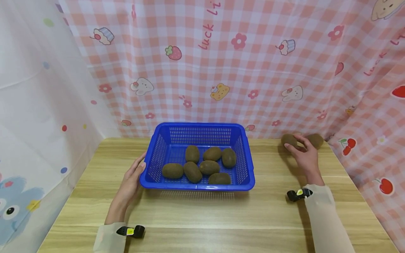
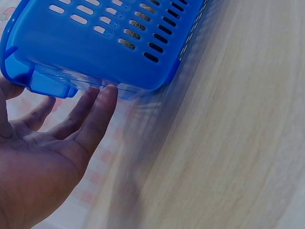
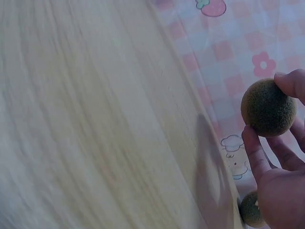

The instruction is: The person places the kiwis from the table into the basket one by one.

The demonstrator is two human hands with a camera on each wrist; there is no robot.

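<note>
A blue plastic basket point(image 1: 197, 187) with slotted walls stands on the wooden table and has several brown kiwis point(image 1: 172, 170) lying in it. My left hand point(image 1: 130, 181) holds the basket's left end, thumb at the rim; in the left wrist view the fingertips point(image 2: 108, 93) touch its wall. At the table's back right, my right hand point(image 1: 307, 158) pinches a kiwi point(image 3: 268, 107) between thumb and fingers. The right wrist view shows this kiwi raised above the tabletop. Another kiwi point(image 1: 315, 141) lies just beyond that hand, near the back edge, partly hidden by it.
The wooden table point(image 1: 196, 225) ends at the back against a pink checked cloth point(image 1: 196, 77). A white printed cloth point(image 1: 41, 105) hangs along the left side, and more pink cloth point(image 1: 379, 147) closes the right side.
</note>
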